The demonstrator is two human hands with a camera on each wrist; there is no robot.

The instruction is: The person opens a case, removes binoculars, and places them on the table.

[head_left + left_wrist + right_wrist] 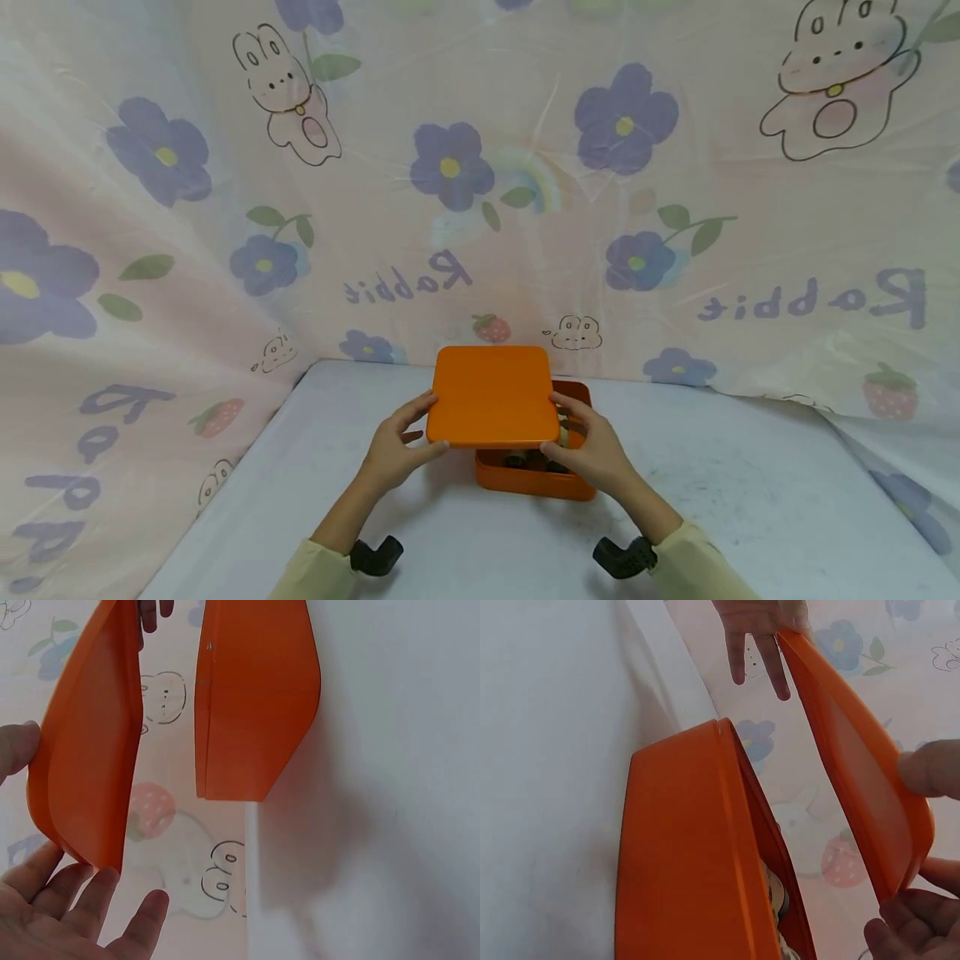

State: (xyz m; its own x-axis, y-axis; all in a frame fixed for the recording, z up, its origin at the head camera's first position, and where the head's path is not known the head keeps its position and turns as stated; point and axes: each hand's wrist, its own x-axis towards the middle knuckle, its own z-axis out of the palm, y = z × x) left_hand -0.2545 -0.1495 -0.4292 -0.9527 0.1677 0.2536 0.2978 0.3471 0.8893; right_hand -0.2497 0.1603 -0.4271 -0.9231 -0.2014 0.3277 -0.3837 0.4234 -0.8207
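Note:
An orange lid (493, 396), square with rounded corners, is held up in the air by both hands. My left hand (393, 442) grips its left edge, thumb at the near corner and fingers along the side. My right hand (596, 443) holds the opposite edge the same way. Below and slightly right of the lid stands an orange box (536, 483) without its cover, apart from the lid. Small dark and pale items (776, 892) lie inside the box; the lid hides most of them, and I cannot tell their kind.
The box stands on a white tabletop (735, 483). A patterned curtain (525, 242) with flowers and rabbits hangs behind the table and along its left side. Black curved pieces (377, 556) sit at both wrists.

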